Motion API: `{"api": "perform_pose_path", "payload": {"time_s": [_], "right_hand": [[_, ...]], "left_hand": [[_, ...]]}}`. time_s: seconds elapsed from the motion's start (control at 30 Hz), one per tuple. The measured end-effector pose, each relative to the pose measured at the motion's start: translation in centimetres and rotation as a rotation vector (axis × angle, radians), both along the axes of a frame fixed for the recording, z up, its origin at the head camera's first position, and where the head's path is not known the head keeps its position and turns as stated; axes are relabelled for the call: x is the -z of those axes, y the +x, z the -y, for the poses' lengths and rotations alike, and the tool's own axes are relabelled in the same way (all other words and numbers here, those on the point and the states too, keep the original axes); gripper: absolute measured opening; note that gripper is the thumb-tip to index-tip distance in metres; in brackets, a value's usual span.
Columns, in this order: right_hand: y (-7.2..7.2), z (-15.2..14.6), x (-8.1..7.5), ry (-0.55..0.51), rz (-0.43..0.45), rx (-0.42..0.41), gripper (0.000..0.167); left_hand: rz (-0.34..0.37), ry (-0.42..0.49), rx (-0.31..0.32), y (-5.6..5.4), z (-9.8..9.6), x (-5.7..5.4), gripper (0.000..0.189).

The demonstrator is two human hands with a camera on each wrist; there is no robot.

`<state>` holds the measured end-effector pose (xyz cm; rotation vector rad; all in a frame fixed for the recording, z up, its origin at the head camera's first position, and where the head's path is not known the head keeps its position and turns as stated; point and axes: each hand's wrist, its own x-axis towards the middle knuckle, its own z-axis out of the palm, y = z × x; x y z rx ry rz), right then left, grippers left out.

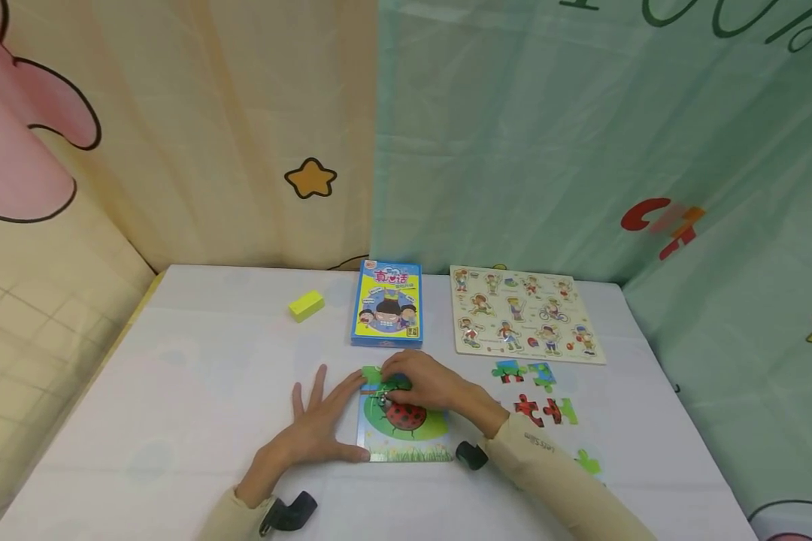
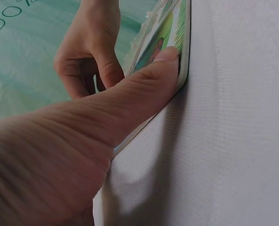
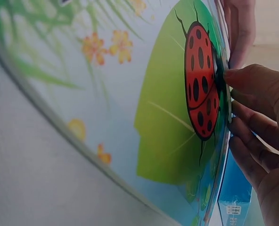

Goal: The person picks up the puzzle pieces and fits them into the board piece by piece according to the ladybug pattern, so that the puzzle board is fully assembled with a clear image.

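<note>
A ladybug puzzle board [image 1: 406,455] lies on the white table, with a red spotted ladybug on a green leaf. My left hand [image 1: 318,428] is spread along its left side; the thumb rests on the lower left corner, and the fingertips touch the upper left. The right hand [image 1: 422,378] reaches over the board's upper part, its thumb and fingers pinching a dark green puzzle piece [image 1: 398,382] close over the picture. In the right wrist view, the thumb and fingers of that hand [image 3: 262,108] meet at the board's far side, with the piece mostly hidden.
Several loose puzzle pieces [image 1: 528,409] lie to the right, some near the right sleeve. Behind the board stand a blue and yellow card box [image 1: 387,304] and a yellow block [image 1: 307,306]. A wooden board with figures [image 1: 524,315] lies at the back right, before the curtain.
</note>
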<state>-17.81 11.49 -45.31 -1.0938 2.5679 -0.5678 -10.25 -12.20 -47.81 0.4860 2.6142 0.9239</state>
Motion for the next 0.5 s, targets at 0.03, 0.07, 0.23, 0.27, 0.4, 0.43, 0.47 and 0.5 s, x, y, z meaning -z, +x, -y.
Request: {"api": "perform_pose_path", "payload": {"time_s": [0.03,0.07,0.23,0.27,0.4,0.43,0.47,0.5], "right_hand": [[-0.01,0.04,-0.01,0.004,0.004,0.004,0.029],[-0.04,0.08,0.0,0.009,0.004,0.007,0.029],[-0.07,0.31,-0.15,0.026,0.0,0.02,0.03],[-0.06,0.35,-0.17,0.026,0.002,0.022,0.03],[0.03,0.54,-0.13,0.033,0.001,0.025,0.031],[0.06,0.59,-0.13,0.035,-0.002,0.024,0.031],[0.1,0.63,-0.12,0.037,-0.006,0.023,0.031],[0.14,0.67,-0.13,0.039,-0.01,0.022,0.03]], "left_hand": [[0.001,0.002,-0.001,-0.01,-0.01,0.0,0.114],[0.001,0.004,-0.001,-0.03,-0.02,0.03,0.114],[-0.007,0.009,0.003,-0.14,0.0,0.08,0.114],[-0.008,0.008,0.002,-0.17,-0.01,0.12,0.114],[-0.003,0.008,-0.002,-0.14,0.01,0.2,0.114],[-0.001,0.008,-0.004,-0.12,0.02,0.22,0.115],[-0.001,0.01,-0.005,-0.11,0.04,0.23,0.115],[-0.001,0.011,-0.006,-0.09,0.05,0.24,0.115]]}}
